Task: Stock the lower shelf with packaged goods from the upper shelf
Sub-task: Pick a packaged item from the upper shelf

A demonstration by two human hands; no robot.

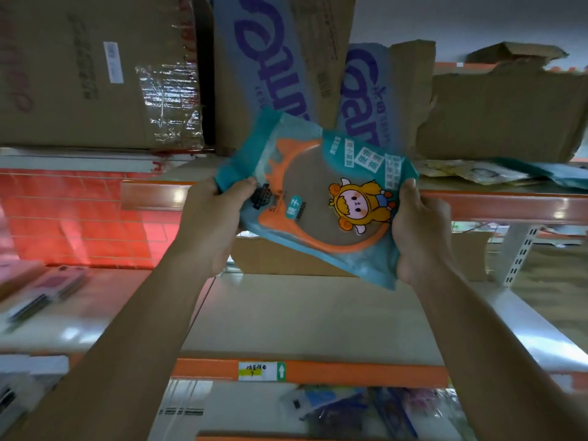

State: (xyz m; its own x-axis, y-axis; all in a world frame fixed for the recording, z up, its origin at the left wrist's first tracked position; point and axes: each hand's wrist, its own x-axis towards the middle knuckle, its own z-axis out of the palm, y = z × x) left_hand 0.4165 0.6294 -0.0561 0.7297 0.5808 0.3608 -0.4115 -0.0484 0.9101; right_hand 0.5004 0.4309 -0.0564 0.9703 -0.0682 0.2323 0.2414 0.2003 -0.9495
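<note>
Over on the left, the left hand [219, 218] has thumb and fingers curled round the near edge of the teal mirror pack [311, 198], a firm pinch. The pack hangs in the air, tilted, in front of the cardboard boxes [280, 58] and directly above the bare middle of the lower shelf [302, 319]. From here I'd bring it straight down, level it out and lay it flat, printed face up, well back from that shelf's front edge. On the right, the right hand [416, 230] clamps the opposite edge, fingers wrapped behind. That film looks slippery, so neither side should let go early. More teal packs [477, 171] wait at the right end of the upper shelf [509, 205].
</note>
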